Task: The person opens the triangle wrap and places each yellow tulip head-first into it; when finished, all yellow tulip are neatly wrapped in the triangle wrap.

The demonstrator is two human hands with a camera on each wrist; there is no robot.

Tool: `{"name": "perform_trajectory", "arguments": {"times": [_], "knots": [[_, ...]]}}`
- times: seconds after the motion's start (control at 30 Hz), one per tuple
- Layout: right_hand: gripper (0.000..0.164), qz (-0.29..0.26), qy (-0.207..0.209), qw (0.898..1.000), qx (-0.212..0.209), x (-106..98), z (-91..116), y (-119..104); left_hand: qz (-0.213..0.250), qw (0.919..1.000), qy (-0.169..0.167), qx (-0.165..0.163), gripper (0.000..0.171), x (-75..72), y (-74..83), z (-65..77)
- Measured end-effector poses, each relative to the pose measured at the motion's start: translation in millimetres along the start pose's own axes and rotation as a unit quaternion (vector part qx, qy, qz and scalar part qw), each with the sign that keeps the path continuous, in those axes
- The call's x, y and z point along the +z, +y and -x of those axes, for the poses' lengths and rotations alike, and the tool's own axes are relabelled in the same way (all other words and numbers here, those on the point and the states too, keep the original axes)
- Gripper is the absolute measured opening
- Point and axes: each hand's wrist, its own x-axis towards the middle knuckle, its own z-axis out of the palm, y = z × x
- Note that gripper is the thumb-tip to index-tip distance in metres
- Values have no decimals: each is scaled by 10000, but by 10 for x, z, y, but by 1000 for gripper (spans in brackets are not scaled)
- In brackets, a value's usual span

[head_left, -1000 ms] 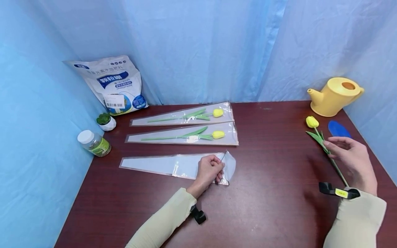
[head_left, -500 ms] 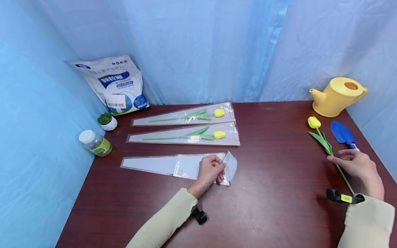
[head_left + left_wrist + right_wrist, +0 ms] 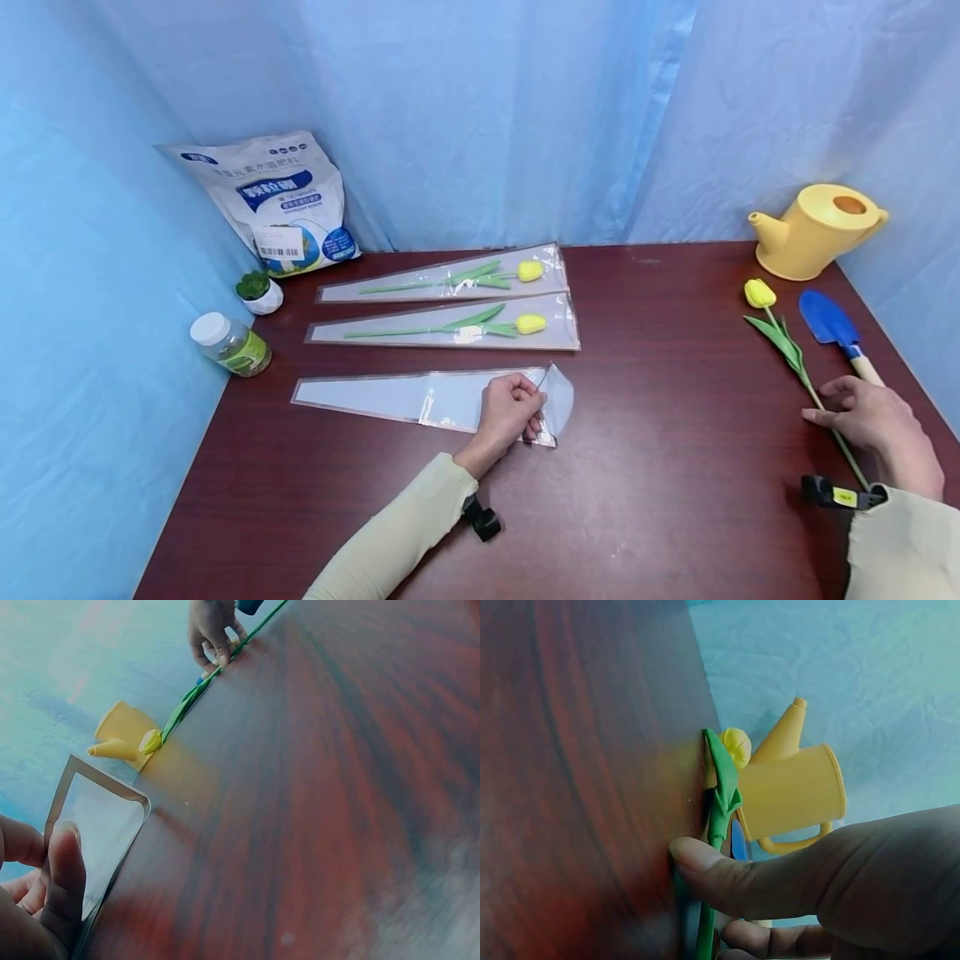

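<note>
My left hand (image 3: 513, 408) pinches the wide mouth of a clear flower sleeve (image 3: 375, 397) with a pale backing, and its edge lifts up. In the left wrist view the sleeve's corner (image 3: 101, 784) rises past the thumb. A yellow tulip (image 3: 760, 293) with green leaves and a long stem lies at the table's right side. My right hand (image 3: 881, 429) is low on the stem, thumb across it and fingers curled on the other side, with a gap showing between thumb and forefinger. Behind lie two sleeves (image 3: 558, 333), one above the other, each with a yellow tulip inside.
A blue trowel (image 3: 827, 318) with a wooden handle lies just right of the loose tulip. Behind it stands a yellow watering can (image 3: 813, 233). At left are a white fertilizer bag (image 3: 270, 200), a small potted succulent (image 3: 258, 293) and a white-capped jar (image 3: 232, 346).
My right hand has moved down along the stem toward me, uncovering the trowel, while the loose tulip lies in nearly the same place. My left hand stays on the sleeve's mouth.
</note>
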Motion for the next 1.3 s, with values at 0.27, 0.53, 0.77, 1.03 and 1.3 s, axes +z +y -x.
{"name": "perform_trajectory", "arguments": {"times": [0.27,0.53,0.77,1.03,1.3], "knots": [[46,112,194,9997,-34,40,48,1,25,10000,-22,51,7,3,-8,-18],[40,194,144,9997,82,53,58,-49,-9,10000,10,80,9,3,6,-18],[38,248,24,9995,214,56,52,-59,-18,10000,-1,54,9,9,-13,-11],[36,-222,202,9995,-78,44,61,-12,-17,10000,47,26,9,15,-25,-11],[37,-1379,198,9875,-733,95,37,53,-49,10000,50,29,10,17,-5,-6]]}}
